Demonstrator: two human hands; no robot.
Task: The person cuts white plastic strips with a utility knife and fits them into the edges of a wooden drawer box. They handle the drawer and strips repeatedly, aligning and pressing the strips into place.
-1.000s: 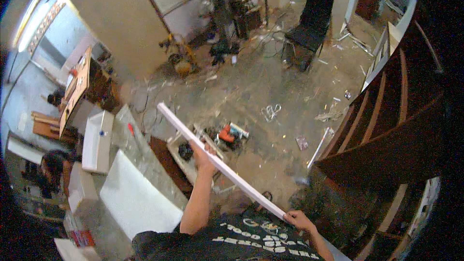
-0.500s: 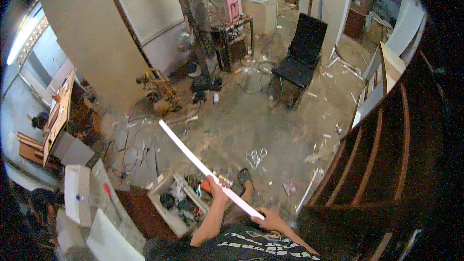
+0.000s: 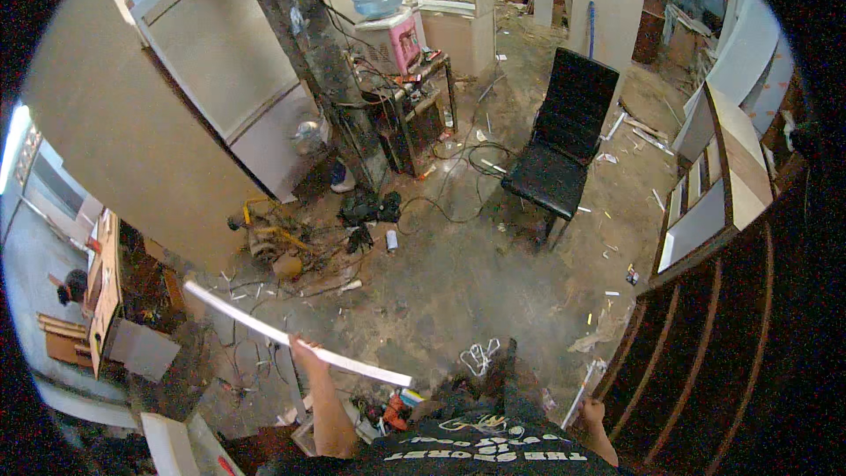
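Observation:
A long, straight white strip slants across the lower left of the view, its far end pointing left. My left hand is closed around it near its middle, holding it above the floor. My right hand is low on the right, apart from the white strip, with its fingers curled in. Whether it holds anything is too small to make out. Just beside it in the picture, a thin whitish length lies along the edge of the dark slatted wooden frame.
A black chair stands ahead, a water dispenser behind it to the left. A yellow-framed machine, cables and scraps litter the floor. Beside my left forearm lie an orange tool and other tools; a white cord bundle lies ahead.
My right hand has let go of the white strip and moved right. My left hand has carried the strip leftward and turned it flatter across the view. My view has tilted up.

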